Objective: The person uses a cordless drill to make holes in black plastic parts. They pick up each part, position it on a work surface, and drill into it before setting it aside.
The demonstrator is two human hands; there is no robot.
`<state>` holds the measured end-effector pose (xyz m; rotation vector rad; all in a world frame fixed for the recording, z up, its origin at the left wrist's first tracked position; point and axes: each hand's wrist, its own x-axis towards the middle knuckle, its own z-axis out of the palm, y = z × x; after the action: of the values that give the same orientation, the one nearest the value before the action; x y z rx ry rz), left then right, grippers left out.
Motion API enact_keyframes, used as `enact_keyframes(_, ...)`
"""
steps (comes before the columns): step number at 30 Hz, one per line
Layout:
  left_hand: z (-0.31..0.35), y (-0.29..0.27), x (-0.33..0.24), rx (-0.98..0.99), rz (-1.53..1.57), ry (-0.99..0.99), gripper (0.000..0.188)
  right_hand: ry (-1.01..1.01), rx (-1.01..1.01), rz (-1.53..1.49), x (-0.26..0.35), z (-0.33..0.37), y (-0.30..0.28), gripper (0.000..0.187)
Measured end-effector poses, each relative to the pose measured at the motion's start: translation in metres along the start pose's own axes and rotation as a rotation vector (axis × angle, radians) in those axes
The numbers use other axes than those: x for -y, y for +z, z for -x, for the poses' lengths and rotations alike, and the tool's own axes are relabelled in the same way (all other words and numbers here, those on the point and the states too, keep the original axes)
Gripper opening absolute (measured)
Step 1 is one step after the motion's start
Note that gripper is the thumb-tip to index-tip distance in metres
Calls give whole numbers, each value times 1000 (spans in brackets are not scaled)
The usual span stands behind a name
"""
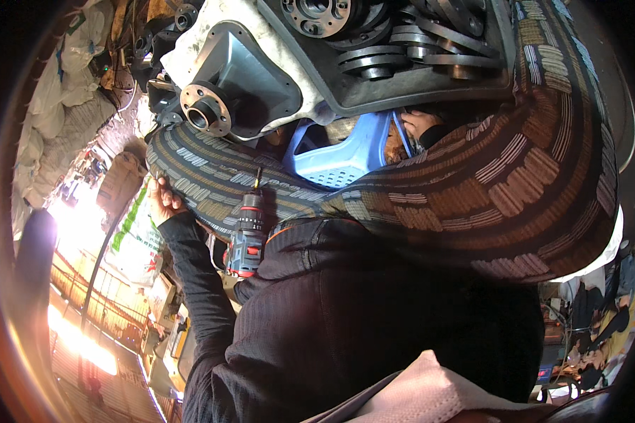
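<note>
My left hand (164,200) is beside my left knee, fingers apart and slightly bent, with nothing visible in it. A grey-and-red cordless drill (247,243) lies against my left thigh, its bit pointing away from me; its handle is partly hidden. Past my right thigh, my right hand (419,123) shows beside a blue plastic stool (342,158), fingers curled; whatever they hold is hidden. Ahead on the left, a dark metal housing with a square flange (243,77) rests on white cloth. Its round drilled flange (205,108) faces me.
A grey tray (402,100) of round metal flanges (377,60) stands at the front right, close to my right leg. White sacks (77,77) are piled at the far left. A white-and-green bag (135,240) sits beside my left arm.
</note>
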<state>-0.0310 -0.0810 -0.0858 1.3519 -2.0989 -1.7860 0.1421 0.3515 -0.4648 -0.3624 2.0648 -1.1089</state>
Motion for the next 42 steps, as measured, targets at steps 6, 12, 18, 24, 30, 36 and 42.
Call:
enact_keyframes(6,22,25,-12,-137,-85,15,17,-30,-35,128,3,-20,3,25)
enact_keyframes(12,8,-22,-10,-126,-240,127,17,-21,-3,85,-1,-27,5,22)
enact_keyframes(18,19,-15,-13,-85,-49,-17,16,-13,-9,56,-2,-35,7,20)
enact_keyframes(24,26,-1,-7,-50,-70,119,18,17,-49,12,0,-31,-2,18)
enact_keyframes(30,36,14,-3,79,-211,140,18,155,-232,-107,2,-3,-22,16)
enact_keyframes(36,25,53,-7,395,-451,435,21,593,-451,-614,-9,105,-9,16)
enact_keyframes(42,-23,88,6,602,-504,410,16,539,-869,-1357,-10,191,-70,17)
